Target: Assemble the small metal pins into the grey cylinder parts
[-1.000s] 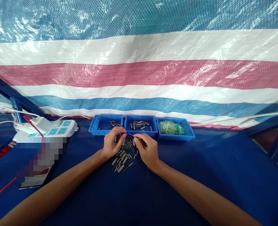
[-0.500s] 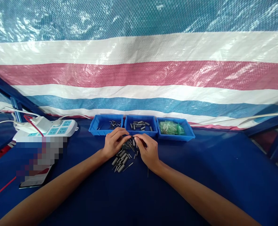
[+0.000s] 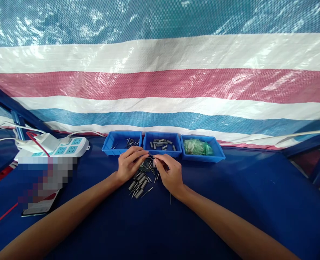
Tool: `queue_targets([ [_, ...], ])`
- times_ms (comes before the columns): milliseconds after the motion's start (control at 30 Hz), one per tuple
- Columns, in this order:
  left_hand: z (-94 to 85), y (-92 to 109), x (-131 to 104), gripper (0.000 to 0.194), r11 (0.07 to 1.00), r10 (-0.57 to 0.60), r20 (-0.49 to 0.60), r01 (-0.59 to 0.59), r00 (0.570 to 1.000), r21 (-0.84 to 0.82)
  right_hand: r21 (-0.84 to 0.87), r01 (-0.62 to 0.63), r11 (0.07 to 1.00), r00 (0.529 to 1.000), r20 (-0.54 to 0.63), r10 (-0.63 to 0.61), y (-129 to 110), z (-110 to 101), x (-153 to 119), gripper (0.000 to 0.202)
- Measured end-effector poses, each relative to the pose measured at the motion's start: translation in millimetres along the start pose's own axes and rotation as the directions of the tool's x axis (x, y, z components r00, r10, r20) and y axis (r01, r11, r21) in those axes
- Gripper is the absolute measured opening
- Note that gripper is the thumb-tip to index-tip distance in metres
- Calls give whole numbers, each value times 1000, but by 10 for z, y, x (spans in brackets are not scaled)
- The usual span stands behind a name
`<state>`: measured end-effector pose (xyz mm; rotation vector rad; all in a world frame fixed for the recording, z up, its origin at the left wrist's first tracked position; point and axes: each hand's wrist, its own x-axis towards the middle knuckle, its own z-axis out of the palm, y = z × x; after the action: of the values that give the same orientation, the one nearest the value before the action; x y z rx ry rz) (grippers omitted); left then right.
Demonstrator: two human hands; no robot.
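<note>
My left hand [image 3: 130, 164] and my right hand [image 3: 171, 174] face each other over a pile of small metal parts [image 3: 140, 185]. The fingertips of both are pinched round a thin dark metal rod [image 3: 151, 155], which spans the small gap between them. Its ends are hidden by the fingers. Grey cylindrical pieces and slender pointed pins make up the pile on the blue table [image 3: 127, 231]. One thin pin [image 3: 170, 198] lies apart, beside my right wrist.
Behind the hands stand three blue bins: the left bin [image 3: 111, 153] with thin pins, the middle bin [image 3: 177, 154] with short grey cylinders, the right bin [image 3: 220, 157] with green plastic bags. A white power strip [image 3: 81, 148] with cables and a phone [image 3: 40, 207] lie at left.
My left hand has shifted slightly left, and the fingertips are a little farther apart, so more of the rod shows. My right hand has hardly moved.
</note>
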<state>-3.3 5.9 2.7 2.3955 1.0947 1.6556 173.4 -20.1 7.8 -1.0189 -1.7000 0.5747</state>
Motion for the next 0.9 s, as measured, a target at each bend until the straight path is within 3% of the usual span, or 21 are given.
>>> queue_targets([
  [400, -2, -12, -6, 20, 1000, 3, 14, -3, 1000, -28, 33, 72, 997, 997, -41, -71, 27, 14, -1, 16],
  [600, -17, 4, -1, 16, 1000, 18, 87, -18, 996, -2, 39, 140, 989, 990, -7, -139, -20, -2, -13, 17],
  [900, -20, 46, 31, 15, 1000, 1, 40, -2, 999, 11, 60, 13, 998, 998, -60, -10, -27, -21, 11, 17],
])
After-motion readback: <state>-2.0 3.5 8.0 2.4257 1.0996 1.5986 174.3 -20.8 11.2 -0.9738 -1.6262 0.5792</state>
